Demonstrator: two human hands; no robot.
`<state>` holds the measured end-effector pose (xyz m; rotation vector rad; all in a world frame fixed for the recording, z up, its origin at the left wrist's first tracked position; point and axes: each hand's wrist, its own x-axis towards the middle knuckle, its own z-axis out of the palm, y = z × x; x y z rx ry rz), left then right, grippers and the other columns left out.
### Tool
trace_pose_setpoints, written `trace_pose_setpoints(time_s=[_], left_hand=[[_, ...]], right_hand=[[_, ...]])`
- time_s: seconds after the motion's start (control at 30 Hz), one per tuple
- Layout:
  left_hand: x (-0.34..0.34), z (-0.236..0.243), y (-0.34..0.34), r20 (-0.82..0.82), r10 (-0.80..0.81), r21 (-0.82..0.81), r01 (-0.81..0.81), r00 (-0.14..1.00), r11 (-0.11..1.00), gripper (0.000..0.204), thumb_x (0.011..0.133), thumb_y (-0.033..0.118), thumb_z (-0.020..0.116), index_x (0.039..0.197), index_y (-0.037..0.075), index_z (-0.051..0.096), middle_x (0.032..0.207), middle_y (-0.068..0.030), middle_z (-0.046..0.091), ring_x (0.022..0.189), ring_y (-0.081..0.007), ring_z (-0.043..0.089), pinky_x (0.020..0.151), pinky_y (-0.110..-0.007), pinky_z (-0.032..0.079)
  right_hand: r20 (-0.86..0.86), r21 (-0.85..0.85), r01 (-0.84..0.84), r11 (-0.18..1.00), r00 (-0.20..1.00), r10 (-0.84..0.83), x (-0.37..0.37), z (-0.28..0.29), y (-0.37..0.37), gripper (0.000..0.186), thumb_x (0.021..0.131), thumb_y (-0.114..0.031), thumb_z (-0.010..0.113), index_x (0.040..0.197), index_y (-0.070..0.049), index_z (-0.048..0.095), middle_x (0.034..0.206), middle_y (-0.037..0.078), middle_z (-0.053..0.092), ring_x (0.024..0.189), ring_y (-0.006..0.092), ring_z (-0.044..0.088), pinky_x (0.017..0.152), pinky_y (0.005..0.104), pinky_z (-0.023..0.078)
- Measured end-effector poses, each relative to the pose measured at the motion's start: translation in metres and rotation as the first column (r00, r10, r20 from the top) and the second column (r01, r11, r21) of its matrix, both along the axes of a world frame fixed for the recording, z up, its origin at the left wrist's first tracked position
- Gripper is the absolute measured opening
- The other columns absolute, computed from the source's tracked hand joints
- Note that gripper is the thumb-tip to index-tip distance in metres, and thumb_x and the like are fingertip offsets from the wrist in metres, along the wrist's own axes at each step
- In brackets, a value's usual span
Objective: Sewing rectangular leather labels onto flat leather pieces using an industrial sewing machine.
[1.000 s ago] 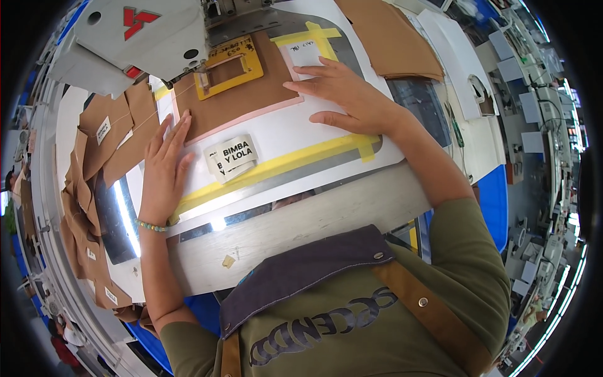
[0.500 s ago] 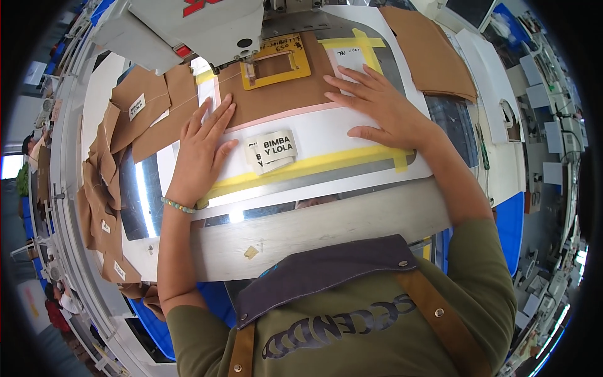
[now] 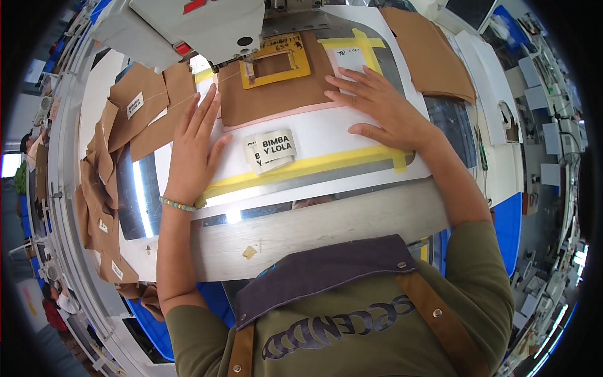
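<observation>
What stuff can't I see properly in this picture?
In the head view:
White machine: its top is cut off by the upper edge.
Lower labels: mostly covered by the top label.
Palms: hidden by the backs of the left hand and right hand.
Distant person in red: too small and blurred.

We are in a sewing workshop, it seems, since a bulky white machine head (image 3: pixel 188 31) stands over a brown panel (image 3: pixel 270 105), with stacked brown sheets (image 3: pixel 430 53), cream labels (image 3: pixel 276 146), blue bins (image 3: pixel 515 229) and (bent by the lens) long rows of workstations (image 3: pixel 553 173) filling the hall around us.
</observation>
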<state>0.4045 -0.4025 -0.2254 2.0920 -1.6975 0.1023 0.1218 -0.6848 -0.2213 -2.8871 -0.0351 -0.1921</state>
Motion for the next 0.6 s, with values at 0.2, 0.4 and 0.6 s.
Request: trace_pose_setpoints(time_s=[0.2,0.4,0.6], left_hand=[[0.0008,0.0045,0.0038,0.074,-0.117,0.205,0.1,0.99,0.974,0.061,0.101,0.028,0.064,0.159,0.014,0.051,0.169,-0.0034,0.045,0.158,-0.0354,0.032,0.127,-0.051,0.029],[0.0004,0.0006,0.0012,0.052,-0.103,0.169,0.093,0.993,0.981,0.062,0.102,0.03,0.063,0.16,0.013,0.05,0.169,-0.0019,0.044,0.158,-0.0355,0.033,0.128,-0.051,0.027],[-0.0004,0.0025,0.0035,-0.002,-0.092,0.085,0.092,0.996,0.992,0.057,0.1,0.026,0.067,0.155,0.012,0.056,0.166,-0.003,0.049,0.154,-0.0358,0.039,0.126,-0.051,0.032]], right_hand=[[-0.003,-0.035,-0.003,0.999,1.0,0.002,-0.0006,-0.001,-0.0003,0.068,0.107,-0.057,0.047,0.16,-0.015,0.049,0.173,0.008,0.036,0.163,0.0313,0.022,0.134,0.0557,0.01],[-0.009,-0.038,-0.007,0.999,1.0,0.006,-0.0007,-0.0023,-0.0007,0.069,0.107,-0.06,0.045,0.16,-0.016,0.05,0.173,0.007,0.036,0.163,0.0309,0.023,0.134,0.0555,0.01],[-0.007,-0.038,-0.004,0.999,1.0,0.004,-0.0006,-0.002,-0.001,0.068,0.107,-0.059,0.045,0.159,-0.016,0.051,0.172,0.007,0.037,0.163,0.0303,0.023,0.134,0.0554,0.01]])
